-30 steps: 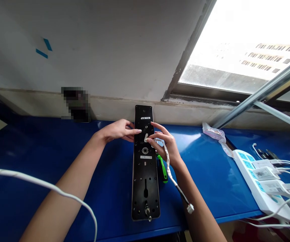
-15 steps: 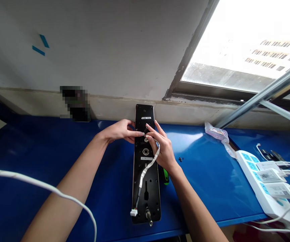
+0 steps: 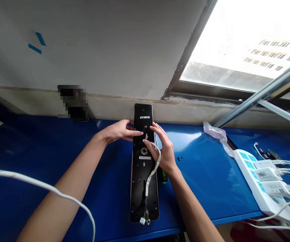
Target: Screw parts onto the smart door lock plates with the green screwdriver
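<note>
Your left hand [image 3: 118, 131] lies nearly flat, fingers extended and open, tips resting on the black lock panel [image 3: 138, 178], holding nothing. Your right hand [image 3: 164, 153] curves over the panel, fingertips closed on the white ribbon cable [image 3: 152, 174], which runs down the panel to a small connector [image 3: 142, 220] near its lower end. The panel lies lengthwise on the blue bench [image 3: 200, 191], with a green-handled screwdriver [image 3: 164, 177] just beside it, a few screws [image 3: 179, 158] farther right, and a power strip [image 3: 254, 178] beyond.

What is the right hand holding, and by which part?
The right hand pinches a white flat ribbon cable near its upper end, just above the black lock plate.
</note>
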### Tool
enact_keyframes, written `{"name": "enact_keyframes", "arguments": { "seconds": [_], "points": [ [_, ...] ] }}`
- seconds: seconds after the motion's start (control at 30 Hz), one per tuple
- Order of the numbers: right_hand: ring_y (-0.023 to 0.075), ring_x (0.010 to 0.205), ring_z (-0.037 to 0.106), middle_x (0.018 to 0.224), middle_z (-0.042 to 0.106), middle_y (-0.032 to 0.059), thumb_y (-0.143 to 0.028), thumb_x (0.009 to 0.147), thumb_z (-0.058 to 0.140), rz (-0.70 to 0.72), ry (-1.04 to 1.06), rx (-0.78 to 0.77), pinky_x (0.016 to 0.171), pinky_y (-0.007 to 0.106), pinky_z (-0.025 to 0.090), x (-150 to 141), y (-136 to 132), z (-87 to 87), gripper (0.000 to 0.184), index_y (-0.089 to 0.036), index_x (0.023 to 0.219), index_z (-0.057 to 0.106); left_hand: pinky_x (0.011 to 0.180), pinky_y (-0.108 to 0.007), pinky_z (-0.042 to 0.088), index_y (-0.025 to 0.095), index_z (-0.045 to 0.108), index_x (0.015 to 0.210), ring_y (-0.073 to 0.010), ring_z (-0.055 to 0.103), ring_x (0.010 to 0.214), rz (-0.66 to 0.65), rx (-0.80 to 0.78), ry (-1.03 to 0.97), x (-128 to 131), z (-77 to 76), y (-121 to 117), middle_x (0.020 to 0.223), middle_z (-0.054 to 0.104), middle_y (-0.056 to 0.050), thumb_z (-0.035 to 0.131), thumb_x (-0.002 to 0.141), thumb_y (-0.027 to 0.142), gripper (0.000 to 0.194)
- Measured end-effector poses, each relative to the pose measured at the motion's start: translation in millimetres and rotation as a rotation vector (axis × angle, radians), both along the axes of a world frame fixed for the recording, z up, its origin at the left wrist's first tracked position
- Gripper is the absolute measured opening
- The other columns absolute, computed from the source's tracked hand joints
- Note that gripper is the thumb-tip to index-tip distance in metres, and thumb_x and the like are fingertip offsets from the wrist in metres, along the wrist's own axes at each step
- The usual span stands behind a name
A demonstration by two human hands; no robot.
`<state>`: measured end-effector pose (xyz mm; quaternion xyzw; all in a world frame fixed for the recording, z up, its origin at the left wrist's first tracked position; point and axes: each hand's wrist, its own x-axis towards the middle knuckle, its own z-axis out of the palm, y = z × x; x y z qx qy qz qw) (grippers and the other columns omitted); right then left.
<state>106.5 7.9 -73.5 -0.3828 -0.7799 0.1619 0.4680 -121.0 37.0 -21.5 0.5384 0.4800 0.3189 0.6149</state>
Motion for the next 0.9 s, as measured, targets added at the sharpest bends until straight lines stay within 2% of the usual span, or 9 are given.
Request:
{"name": "enact_keyframes", "arguments": {
  "seconds": [0.17,0.37,0.6,0.7,0.77,0.83,0.87,0.9],
  "points": [
    [0.0292,0.149,0.052,0.157,0.057,0.0110,-0.039,0.098,0.068,-0.078,-0.031,0.001,0.123,0.052,0.046,-1.1,-3.1,0.6,0.047,-0.024,0.142,0.063,0.080,-0.035,0.064,0.014,0.067,0.117,-0.0296,0.075,0.106,0.097,-0.007,-0.023,9.9,2.1,-0.6,0.111,0.078,-0.013,0.100,0.060,0.044,0.072],
    [0.0301,0.150,0.050,0.155,0.059,0.0073,-0.041,0.100,0.064,-0.125,-0.098,0.007,0.123,0.054,0.044,-0.8,-0.5,1.8,0.046,-0.023,0.142,0.065,0.077,-0.036,0.063,0.011,0.066,0.115,-0.0300,0.074,0.103,0.103,0.042,-0.015,9.5,-3.2,3.3,0.111,0.077,-0.015,0.099,0.061,0.050,0.074],
    [0.0274,0.154,0.044,0.165,0.047,0.0077,-0.044,0.101,0.063,-0.010,-0.148,-0.047,0.126,0.050,0.042,9.2,3.2,3.3,0.056,-0.023,0.152,0.055,0.082,-0.039,0.064,0.012,0.065,0.124,-0.0297,0.076,0.100,0.081,0.063,0.009,7.1,-4.9,4.9,0.110,0.078,-0.014,0.096,0.067,0.050,0.075],
    [0.0280,0.157,0.039,0.165,0.047,0.0043,-0.045,0.095,0.071,0.061,-0.201,-0.103,0.127,0.050,0.042,22.7,2.7,11.2,0.063,-0.027,0.153,0.055,0.088,-0.040,0.064,0.013,0.067,0.131,-0.0319,0.075,0.110,0.007,0.062,0.056,3.6,5.2,-0.4,0.118,0.078,-0.014,0.092,0.071,0.053,0.076],
    [0.0269,0.157,0.039,0.163,0.050,0.0030,-0.041,0.097,0.069,0.079,-0.227,-0.150,0.126,0.050,0.043,37.4,-3.0,21.0,0.061,-0.029,0.155,0.052,0.091,-0.040,0.063,0.015,0.068,0.135,-0.0325,0.076,0.110,-0.044,0.057,0.120,-2.4,15.6,-6.6,0.119,0.079,-0.014,0.091,0.072,0.056,0.079],
    [0.0265,0.151,0.049,0.160,0.055,0.0031,-0.038,0.100,0.065,0.089,-0.242,-0.198,0.122,0.049,0.048,59.7,-18.2,32.1,0.057,-0.032,0.154,0.052,0.091,-0.039,0.062,0.015,0.063,0.145,-0.0309,0.079,0.101,0.012,0.075,0.285,-12.2,28.2,-14.4,0.111,0.081,-0.013,0.088,0.074,0.059,0.087],
    [0.0251,0.142,0.059,0.154,0.061,0.0037,-0.039,0.101,0.064,0.094,-0.245,-0.245,0.116,0.046,0.054,74.1,-30.7,36.7,0.055,-0.033,0.154,0.052,0.088,-0.038,0.062,0.015,0.061,0.147,-0.0300,0.080,0.094,0.060,0.093,0.387,-18.8,35.1,-18.8,0.105,0.082,-0.013,0.086,0.074,0.061,0.090],
    [0.0230,0.130,0.068,0.147,0.067,0.0031,-0.040,0.101,0.063,0.119,-0.215,-0.387,0.108,0.042,0.059,90.5,-46.6,39.7,0.050,-0.036,0.150,0.055,0.086,-0.036,0.061,0.015,0.060,0.149,-0.0291,0.080,0.092,0.053,0.120,0.483,-26.6,42.6,-23.7,0.102,0.082,-0.012,0.084,0.077,0.061,0.088]
  ]
}}
